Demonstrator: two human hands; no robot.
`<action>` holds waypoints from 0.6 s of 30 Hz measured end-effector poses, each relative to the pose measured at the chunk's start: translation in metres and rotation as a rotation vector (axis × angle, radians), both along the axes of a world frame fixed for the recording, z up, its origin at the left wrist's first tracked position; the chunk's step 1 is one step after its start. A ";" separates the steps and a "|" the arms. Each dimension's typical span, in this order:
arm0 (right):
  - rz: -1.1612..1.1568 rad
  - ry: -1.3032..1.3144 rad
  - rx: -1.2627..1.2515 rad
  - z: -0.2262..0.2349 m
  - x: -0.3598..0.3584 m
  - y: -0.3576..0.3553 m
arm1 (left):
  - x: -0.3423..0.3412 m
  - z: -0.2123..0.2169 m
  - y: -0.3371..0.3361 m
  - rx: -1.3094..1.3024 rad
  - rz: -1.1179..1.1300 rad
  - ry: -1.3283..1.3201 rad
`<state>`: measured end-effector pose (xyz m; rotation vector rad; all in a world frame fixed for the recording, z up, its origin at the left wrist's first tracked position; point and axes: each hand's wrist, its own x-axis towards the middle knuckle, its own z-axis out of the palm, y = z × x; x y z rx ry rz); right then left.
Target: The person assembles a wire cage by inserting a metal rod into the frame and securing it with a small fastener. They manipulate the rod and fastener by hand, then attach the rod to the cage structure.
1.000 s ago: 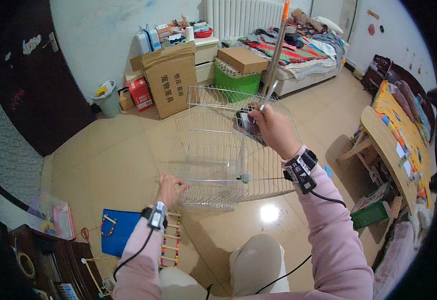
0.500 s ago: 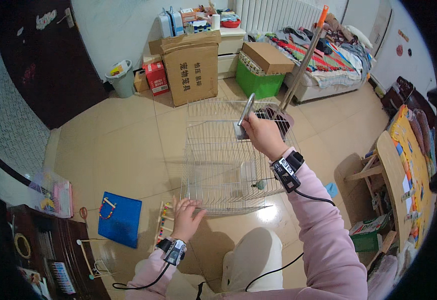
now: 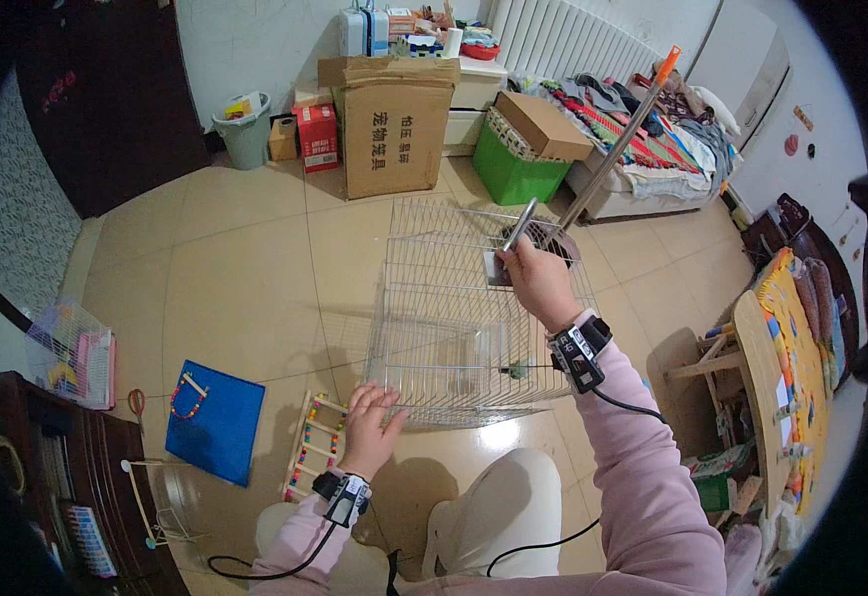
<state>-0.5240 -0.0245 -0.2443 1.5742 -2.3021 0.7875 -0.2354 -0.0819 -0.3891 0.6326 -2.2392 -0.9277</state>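
Observation:
A wire cage (image 3: 459,328) stands on the tiled floor in front of my knees, with a clear plastic tray or wall showing through its bars and a small green piece inside. My right hand (image 3: 545,288) is closed at the top of the cage on the metal handle (image 3: 520,224), whose loop tilts up past my fingers. At the cage's near left corner, my left hand (image 3: 366,437) lies against the wires, its thumb spread from the fingers. Beside that hand lies a wooden ladder with coloured beads (image 3: 315,442).
On the left are a blue mat (image 3: 217,422) with a bead string, red scissors (image 3: 137,402) and a wooden stand (image 3: 141,505). Beyond the cage lean a long-handled tool (image 3: 613,149) and a big carton (image 3: 394,129). A wooden table (image 3: 764,377) stands at right.
The whole view has shifted slightly, so the room sits differently in the picture. The handle leans a little further to the right. Both hands keep their places on the cage.

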 end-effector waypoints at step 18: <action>-0.121 -0.037 0.066 0.007 0.017 -0.008 | 0.008 -0.009 -0.003 0.228 0.001 0.051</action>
